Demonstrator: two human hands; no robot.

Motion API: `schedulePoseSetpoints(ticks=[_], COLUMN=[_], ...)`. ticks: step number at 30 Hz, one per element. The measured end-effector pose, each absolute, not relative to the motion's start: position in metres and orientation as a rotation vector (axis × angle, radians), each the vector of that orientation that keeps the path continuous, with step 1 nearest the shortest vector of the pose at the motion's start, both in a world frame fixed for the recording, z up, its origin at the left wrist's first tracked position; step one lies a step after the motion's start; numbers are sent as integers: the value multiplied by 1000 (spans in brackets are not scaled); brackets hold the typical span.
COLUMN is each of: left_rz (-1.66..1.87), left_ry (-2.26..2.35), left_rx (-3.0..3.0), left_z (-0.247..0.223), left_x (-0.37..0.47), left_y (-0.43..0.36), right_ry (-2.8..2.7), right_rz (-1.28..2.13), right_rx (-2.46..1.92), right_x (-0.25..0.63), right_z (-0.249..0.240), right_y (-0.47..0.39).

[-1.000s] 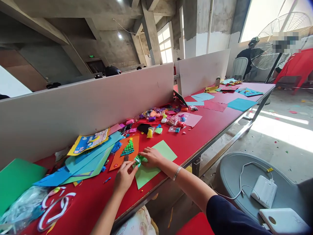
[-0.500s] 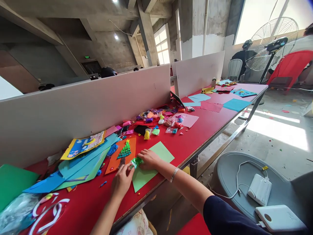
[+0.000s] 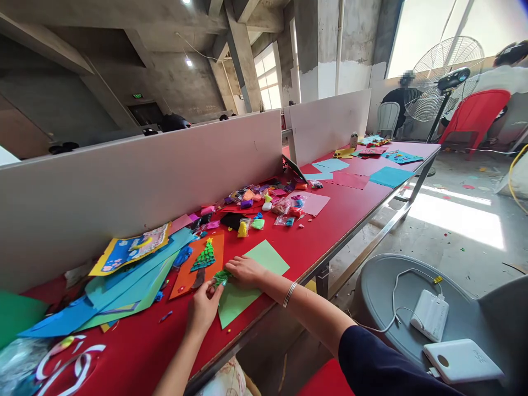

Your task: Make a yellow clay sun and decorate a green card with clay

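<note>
A small clear packet of green clay [image 3: 221,276] is between my two hands, over the left edge of a light green paper sheet [image 3: 239,303]. My left hand [image 3: 203,304] pinches the packet's near end with thumb and fingers. My right hand [image 3: 246,271] is closed at its far side, fingers curled down over it and the sheet. Just left lies an orange card [image 3: 180,284] bearing a green clay tree [image 3: 205,256] with a dark brown trunk.
Blue and green paper sheets [image 3: 136,280] are stacked at left, near white paper strips [image 3: 82,366]. Several bagged clay pieces [image 3: 247,203] lie along the white partition [image 3: 206,159]. A grey chair [image 3: 379,280] holding white power banks [image 3: 462,360] stands at right.
The view has shifted slightly, so the scene sits a little further left. Both hands stay at the green clay packet, with only small finger movements.
</note>
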State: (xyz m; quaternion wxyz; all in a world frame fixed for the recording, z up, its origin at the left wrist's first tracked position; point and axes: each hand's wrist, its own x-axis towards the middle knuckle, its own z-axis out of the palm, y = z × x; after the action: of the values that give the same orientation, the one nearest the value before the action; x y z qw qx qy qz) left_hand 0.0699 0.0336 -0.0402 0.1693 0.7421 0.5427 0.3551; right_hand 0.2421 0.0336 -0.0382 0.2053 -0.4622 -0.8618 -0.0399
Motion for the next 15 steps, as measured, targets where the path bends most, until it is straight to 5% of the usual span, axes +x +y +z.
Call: schedulePoseSetpoints(ticks=[15], left_rz=[1220], left_ry=[1524], left_rx=[2519], left_z=[-34], left_x=[75], left_y=[24], right_ry=[-2321], right_rz=[-79], right_rx=[-1345], right_x=[240], right_z=[-39], right_y=[35])
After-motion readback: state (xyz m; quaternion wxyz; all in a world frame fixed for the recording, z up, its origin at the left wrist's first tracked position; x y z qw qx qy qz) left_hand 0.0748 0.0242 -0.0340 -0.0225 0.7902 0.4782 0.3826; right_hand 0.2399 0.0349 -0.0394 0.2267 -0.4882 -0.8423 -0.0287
